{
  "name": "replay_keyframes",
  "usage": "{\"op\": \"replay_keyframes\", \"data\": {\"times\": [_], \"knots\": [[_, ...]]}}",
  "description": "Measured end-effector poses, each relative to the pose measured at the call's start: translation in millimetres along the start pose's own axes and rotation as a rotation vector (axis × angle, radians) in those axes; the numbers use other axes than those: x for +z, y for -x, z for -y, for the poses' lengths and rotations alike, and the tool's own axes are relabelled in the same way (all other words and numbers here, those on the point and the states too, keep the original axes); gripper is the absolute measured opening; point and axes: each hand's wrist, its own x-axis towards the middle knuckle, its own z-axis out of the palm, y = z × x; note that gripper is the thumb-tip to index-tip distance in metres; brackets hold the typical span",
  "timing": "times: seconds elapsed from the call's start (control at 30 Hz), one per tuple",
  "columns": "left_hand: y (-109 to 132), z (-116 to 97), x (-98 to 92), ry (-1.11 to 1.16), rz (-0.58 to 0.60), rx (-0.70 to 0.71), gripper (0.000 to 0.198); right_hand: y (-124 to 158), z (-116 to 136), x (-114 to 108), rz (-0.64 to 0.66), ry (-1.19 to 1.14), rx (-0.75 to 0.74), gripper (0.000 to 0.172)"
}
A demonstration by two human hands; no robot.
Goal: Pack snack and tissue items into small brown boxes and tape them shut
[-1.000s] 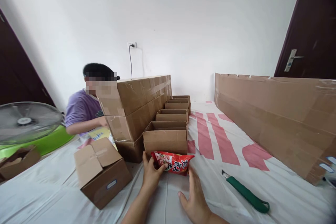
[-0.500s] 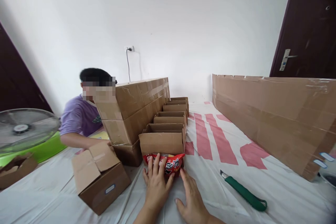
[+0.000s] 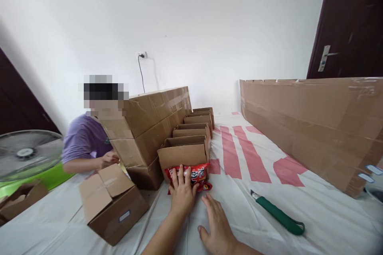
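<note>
My left hand lies with spread fingers on a shiny red snack packet with white and black lettering. The packet leans against the front of an open cardboard box, the nearest in a row. Below it pokes out another bit of red printed wrapper; whether it belongs to a second packet I cannot tell. My right hand hovers or rests just right of my left one, fingers apart and holding nothing. On the cloth to its right lies a green utility knife, blade tip out.
Taped cartons are stacked left of the box row. A closed carton stands nearer on the left. Behind it sits a person in a purple top, beside a fan. A long cardboard wall runs along the right.
My view has shifted slightly. The red packet sits a little higher against the box, with more wrapper showing below. My right fingertips have drawn away from it. The person's hand has come into view.
</note>
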Motion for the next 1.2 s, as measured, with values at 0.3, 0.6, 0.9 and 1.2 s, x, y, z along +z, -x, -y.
{"op": "replay_keyframes", "data": {"times": [0.3,0.6,0.9,1.2], "knots": [[-32.6,-2.0,11.4,-0.048,0.076,-0.007,0.059,0.1,13.5,-13.9,0.093,0.056,0.036,0.075],[-55.7,-1.2,15.1,-0.024,0.177,-0.029,0.059,-1.8,8.7,-8.8,0.007,0.015,0.010,0.067],[-49.0,0.8,0.5,-0.036,0.246,-0.062,0.064,-1.9,9.6,-10.1,-0.031,0.011,-0.009,0.056],[-75.9,59.4,-105.1,-0.041,0.353,0.128,0.045,-1.1,10.3,-9.5,-0.042,0.036,-0.028,0.053]]}}
